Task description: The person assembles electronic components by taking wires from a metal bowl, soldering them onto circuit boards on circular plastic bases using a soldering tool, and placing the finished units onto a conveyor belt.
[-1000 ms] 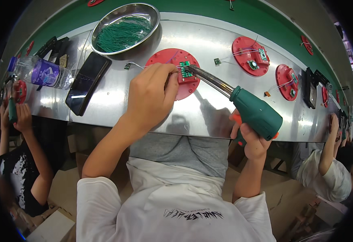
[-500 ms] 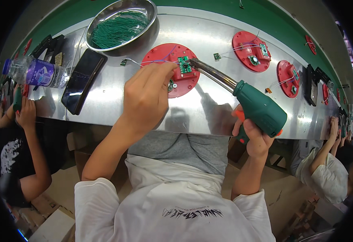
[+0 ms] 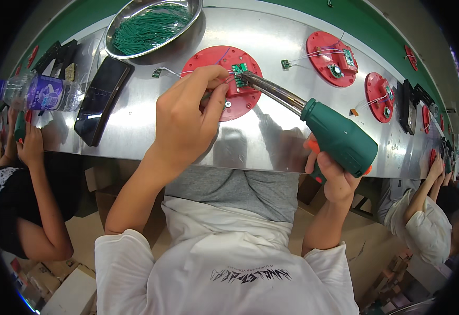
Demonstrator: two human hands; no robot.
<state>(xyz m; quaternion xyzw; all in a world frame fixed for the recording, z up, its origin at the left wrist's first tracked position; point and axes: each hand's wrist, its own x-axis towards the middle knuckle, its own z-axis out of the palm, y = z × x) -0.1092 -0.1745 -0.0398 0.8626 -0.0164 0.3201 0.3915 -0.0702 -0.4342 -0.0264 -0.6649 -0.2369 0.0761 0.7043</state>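
Note:
A round red plastic base (image 3: 249,107) lies on the metal bench with a small green circuit board (image 3: 240,68) on its raised block. My left hand (image 3: 187,113) is over the base's left part, thumb and fingertips closed in a pinch beside the board. Thin wires run past those fingertips, but what they hold is too small to make out. In my right hand (image 3: 334,173) is a green soldering gun (image 3: 339,136), gripped by its handle with fingers at the orange trigger. Its long metal tip reaches the board. A small loose board (image 3: 157,73) on wires lies left of the base.
A steel bowl (image 3: 197,21) of green wires stands at the back left. A black phone (image 3: 99,100) and a plastic bottle (image 3: 45,93) lie at left. Two more red bases (image 3: 318,44) with wired boards sit at right. Other people work on both sides.
My left fingers have shifted slightly and bunched, with the thumb now lower beside the board. The soldering gun stays at the board. The whole view has moved a little.

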